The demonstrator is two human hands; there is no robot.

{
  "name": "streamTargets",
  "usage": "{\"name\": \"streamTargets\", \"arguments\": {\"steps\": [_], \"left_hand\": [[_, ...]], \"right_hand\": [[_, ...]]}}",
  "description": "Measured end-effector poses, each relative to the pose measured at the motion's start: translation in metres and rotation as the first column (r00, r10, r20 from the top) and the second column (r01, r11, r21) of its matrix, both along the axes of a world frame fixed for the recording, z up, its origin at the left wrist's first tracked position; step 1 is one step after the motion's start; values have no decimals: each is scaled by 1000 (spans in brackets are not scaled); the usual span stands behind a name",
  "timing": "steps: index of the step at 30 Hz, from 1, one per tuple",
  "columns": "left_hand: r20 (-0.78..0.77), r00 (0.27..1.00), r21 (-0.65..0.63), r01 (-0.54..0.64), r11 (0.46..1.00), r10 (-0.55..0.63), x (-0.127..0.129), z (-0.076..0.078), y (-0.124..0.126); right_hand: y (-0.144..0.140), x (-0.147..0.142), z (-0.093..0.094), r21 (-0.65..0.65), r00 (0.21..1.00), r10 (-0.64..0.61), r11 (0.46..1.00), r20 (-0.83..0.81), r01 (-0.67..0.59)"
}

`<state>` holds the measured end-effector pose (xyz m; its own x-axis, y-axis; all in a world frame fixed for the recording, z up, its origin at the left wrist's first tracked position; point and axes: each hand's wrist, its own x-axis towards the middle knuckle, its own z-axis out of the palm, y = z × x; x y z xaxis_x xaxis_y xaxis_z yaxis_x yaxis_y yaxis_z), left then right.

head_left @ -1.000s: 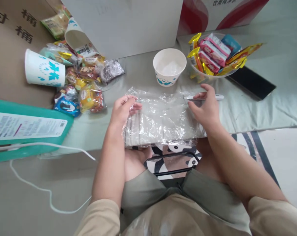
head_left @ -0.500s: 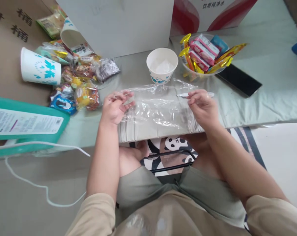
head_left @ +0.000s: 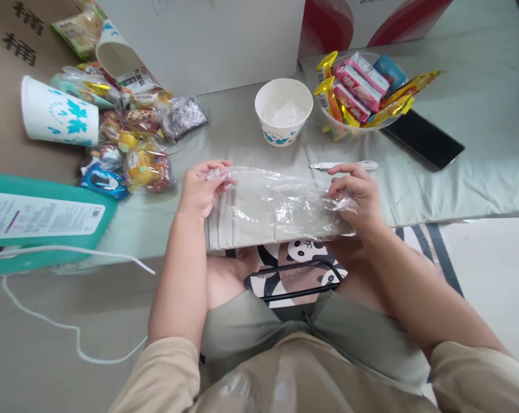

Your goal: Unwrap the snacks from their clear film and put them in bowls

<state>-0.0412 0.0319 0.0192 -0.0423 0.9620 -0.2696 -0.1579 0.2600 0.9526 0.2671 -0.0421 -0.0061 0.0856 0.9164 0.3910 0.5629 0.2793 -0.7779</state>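
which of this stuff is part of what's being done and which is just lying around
In use:
- clear plastic, held at one end by the left hand, at the other by the right hand

Seemingly just lying about:
- white pen-like tool, beyond the right hand; possibly relevant
- paper bowl
- phone
- pink snack packets
- tipped paper cup

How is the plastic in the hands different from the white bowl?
The plastic is see-through; the white bowl isn't. The plastic is crinkled; the white bowl looks smooth. The left hand and right hand hold the plastic; the white bowl stands upright, untouched.
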Motion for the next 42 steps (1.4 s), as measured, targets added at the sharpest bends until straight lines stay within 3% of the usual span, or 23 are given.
{"name": "streamTargets", "arguments": {"steps": [4, 7, 13, 15, 20, 25, 28, 33, 36, 42], "left_hand": [[30, 993, 34, -117, 993, 116, -4, -3, 6], [35, 991, 26, -129, 991, 128, -6, -5, 8], [106, 978, -75, 190, 979, -181, -12, 0, 7], [97, 969, -57, 235, 970, -229, -14, -1, 7], [39, 983, 4, 179, 984, -179, -16, -10, 8], [53, 984, 146, 160, 976, -169, -21, -13, 10], [-17, 993, 142, 120, 983, -118, -19, -17, 14], [-208, 977, 213, -1, 977, 46, -8, -31, 20], [-246, 964, 215, -43, 976, 97, -6, -32, 20], [12, 1000, 172, 14, 985, -17, -10, -19, 15]], "right_hand": [[-7, 6, -3, -31, 997, -7, 1000, -80, 5], [-10, 9, -7, 14, 986, 56, 998, -157, -55], [-10, 14, -8, -7, 956, 215, 975, -198, -221], [-10, 16, -8, -33, 946, 273, 959, -173, -283], [-9, 20, -8, -103, 944, 309, 942, -113, -320], [-8, 17, -8, -59, 996, 87, 994, -31, -89], [-7, 16, -7, -67, 999, 12, 998, -41, -14], [-8, 20, -5, -73, 994, 104, 992, 33, -101], [-9, 21, -7, -99, 974, 195, 978, 119, -184], [-9, 23, -11, -108, 940, 288, 956, 184, -272]]}}
